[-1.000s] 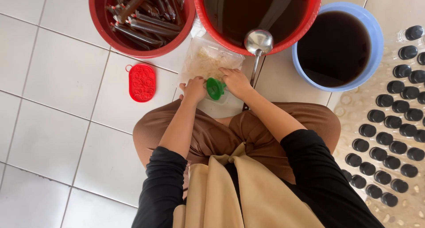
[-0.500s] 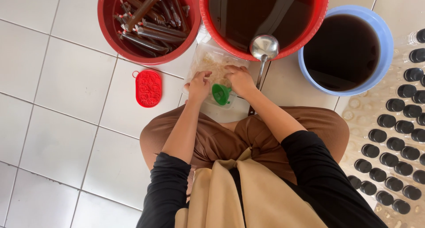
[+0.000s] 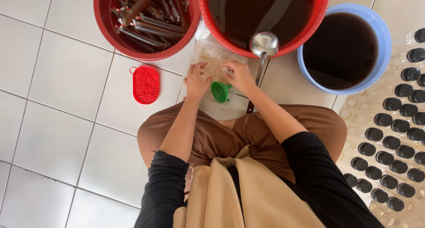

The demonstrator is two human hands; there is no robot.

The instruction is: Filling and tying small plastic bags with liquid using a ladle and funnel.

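I sit on a tiled floor with a clear plastic bag point(image 3: 211, 59) of pale thin bags lying in front of my knees. My left hand point(image 3: 196, 81) rests on the bag's near left part, fingers curled on the plastic. My right hand point(image 3: 239, 75) pinches something thin at the bag's right side. A small green funnel point(image 3: 220, 91) lies under my right hand, just below the fingers. Whether the right hand holds a single bag or only the plastic is too small to tell.
A red tub point(image 3: 106, 31) of filled brown tube packs stands far left. A large red basin point(image 3: 318, 20) of dark liquid carries a steel ladle point(image 3: 263, 44). A blue bucket point(image 3: 380, 31) of dark liquid is right. Black-capped bottles point(image 3: 389, 144) fill the right. A red lid point(image 3: 145, 84) lies left.
Both hands stay at the plastic bag, the fingers shifting on it. The green funnel has slipped from between the hands to under the right hand. The view has drifted slightly.
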